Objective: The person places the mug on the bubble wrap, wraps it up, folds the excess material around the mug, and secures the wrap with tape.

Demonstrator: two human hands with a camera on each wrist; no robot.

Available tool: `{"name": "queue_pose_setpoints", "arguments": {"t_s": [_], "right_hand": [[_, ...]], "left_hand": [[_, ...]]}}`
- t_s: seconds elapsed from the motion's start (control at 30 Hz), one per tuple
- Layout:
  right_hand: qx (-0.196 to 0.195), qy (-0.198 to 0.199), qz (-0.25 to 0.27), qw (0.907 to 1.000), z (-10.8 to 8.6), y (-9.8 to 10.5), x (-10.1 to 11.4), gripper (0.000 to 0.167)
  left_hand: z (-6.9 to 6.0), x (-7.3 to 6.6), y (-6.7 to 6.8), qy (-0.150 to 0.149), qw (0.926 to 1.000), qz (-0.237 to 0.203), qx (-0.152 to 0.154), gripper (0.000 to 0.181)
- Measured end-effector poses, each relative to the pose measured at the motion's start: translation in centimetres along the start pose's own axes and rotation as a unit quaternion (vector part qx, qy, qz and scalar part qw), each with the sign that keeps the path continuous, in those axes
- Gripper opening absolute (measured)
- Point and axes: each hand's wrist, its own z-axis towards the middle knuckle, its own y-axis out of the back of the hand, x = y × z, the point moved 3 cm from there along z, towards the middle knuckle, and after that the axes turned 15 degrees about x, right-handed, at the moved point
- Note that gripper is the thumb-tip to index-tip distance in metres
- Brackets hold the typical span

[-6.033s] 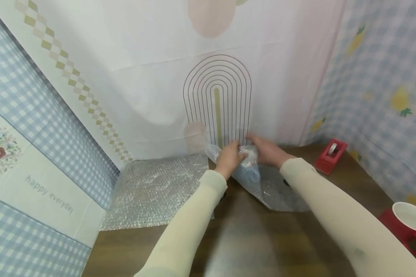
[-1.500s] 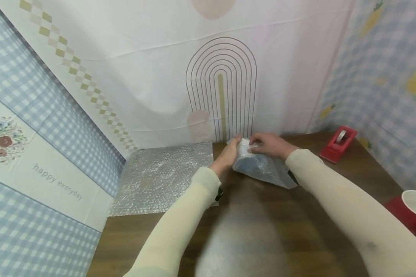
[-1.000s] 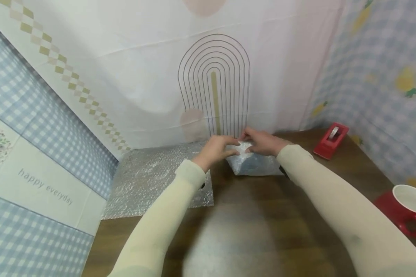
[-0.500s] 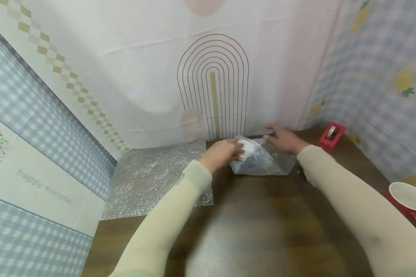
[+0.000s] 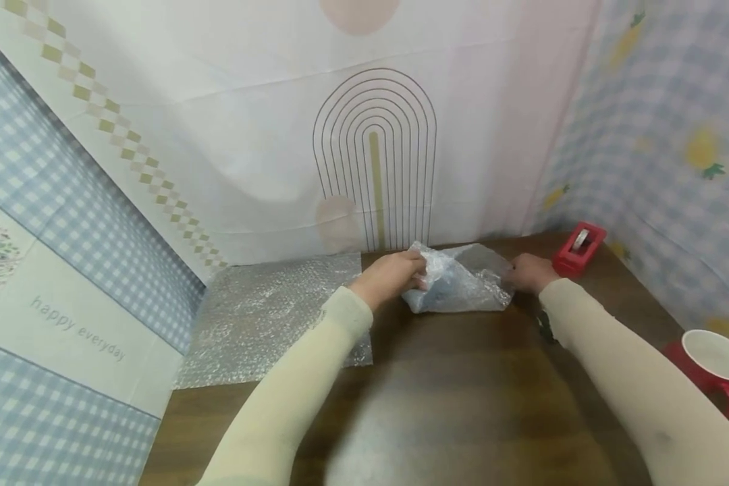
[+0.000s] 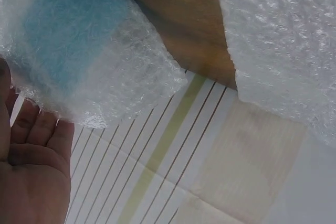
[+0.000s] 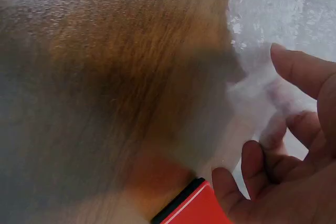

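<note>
Near the back of the table lies a sheet of bubble wrap [image 5: 462, 287], folded around something pale blue [image 6: 73, 24] that shows through in the left wrist view. My left hand [image 5: 391, 273] holds the left end of this bundle, its fingers bent against the wrap. At the other end my right hand [image 5: 531, 273] pinches the loose right edge of the bubble wrap. In the right wrist view, the thumb and fingers of the right hand [image 7: 294, 171] lie on either side of the clear film. What exactly is wrapped stays hidden.
Another bubble wrap sheet [image 5: 267, 317] lies flat on the left of the wooden table [image 5: 437, 405]. A red tape dispenser [image 5: 579, 250] stands just beyond my right hand. A red mug [image 5: 707, 368] with a white inside is at the right edge. Patterned cloth hangs behind.
Six seconds ago both hands were together at the folded wrap. Over the last second my right hand has moved right, down to the loose end, while the left stays at the left end.
</note>
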Motion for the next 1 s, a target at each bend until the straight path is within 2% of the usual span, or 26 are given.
{"name": "queue_pose_setpoints", "arguments": {"t_s": [0.07,0.13,0.2,0.27,0.37,0.47,0.5,0.53,0.57,0.6,0.63,0.7,0.77,0.83,0.9,1.0], "right_hand": [[0.005,0.010,0.065,0.9978,-2.6,0.2,2.4,0.026],[0.018,0.041,0.171,0.9842,-5.2,0.6,5.3,0.016],[0.028,0.069,0.273,0.9592,-6.2,0.9,7.0,0.007],[0.043,0.089,0.346,0.9331,-6.6,0.9,8.1,0.004],[0.043,0.137,0.407,0.9020,-5.7,0.5,8.7,0.012],[0.032,0.189,0.461,0.8665,-5.8,0.3,10.7,0.016],[0.026,0.200,0.464,0.8626,-5.8,0.2,11.3,0.019],[0.017,0.207,0.457,0.8646,-5.9,0.3,12.2,0.024],[0.008,0.207,0.439,0.8742,-6.1,0.3,13.2,0.028],[-0.007,0.203,0.409,0.8895,-6.2,0.4,14.2,0.033],[-0.026,0.194,0.362,0.9114,-6.4,0.4,15.2,0.037],[-0.058,0.171,0.258,0.9491,-6.7,0.5,17.2,0.043],[-0.078,0.152,0.165,0.9713,-6.9,0.5,19.1,0.043],[-0.084,0.146,0.090,0.9816,-6.9,0.3,20.6,0.041],[-0.073,0.149,0.050,0.9848,-6.8,-0.1,21.7,0.039],[-0.063,0.146,0.013,0.9872,-6.6,-0.8,22.7,0.041]], "left_hand": [[0.0,-0.1,-0.3,-0.004,1.0000,-0.003,-0.005,0.027],[-0.1,0.0,-0.5,0.001,0.9999,-0.008,-0.011,0.028],[-0.2,0.2,-0.5,0.012,0.9997,-0.016,-0.012,0.031],[-0.2,0.4,-0.4,0.025,0.9993,-0.023,-0.013,0.032],[-0.2,0.4,-0.1,0.026,0.9993,-0.027,-0.008,0.032],[0.1,0.3,0.0,0.008,0.9996,-0.025,-0.008,0.030],[0.3,0.2,0.0,0.004,0.9996,-0.026,-0.007,0.030],[0.3,0.3,0.0,0.002,0.9996,-0.028,-0.005,0.031],[0.3,0.3,0.1,0.002,0.9995,-0.030,-0.005,0.031],[0.4,0.4,0.1,0.005,0.9994,-0.033,-0.004,0.032],[0.4,0.4,0.0,0.008,0.9993,-0.036,-0.003,0.033],[0.5,0.6,0.0,0.015,0.9990,-0.041,-0.006,0.035],[0.6,0.7,0.0,0.018,0.9987,-0.045,-0.015,0.038],[0.7,0.9,-0.1,0.025,0.9970,-0.067,-0.029,0.050],[0.7,1.1,-0.3,0.046,0.9914,-0.114,-0.044,0.071],[0.6,1.4,-0.5,0.083,0.9725,-0.206,-0.070,0.108]]}}
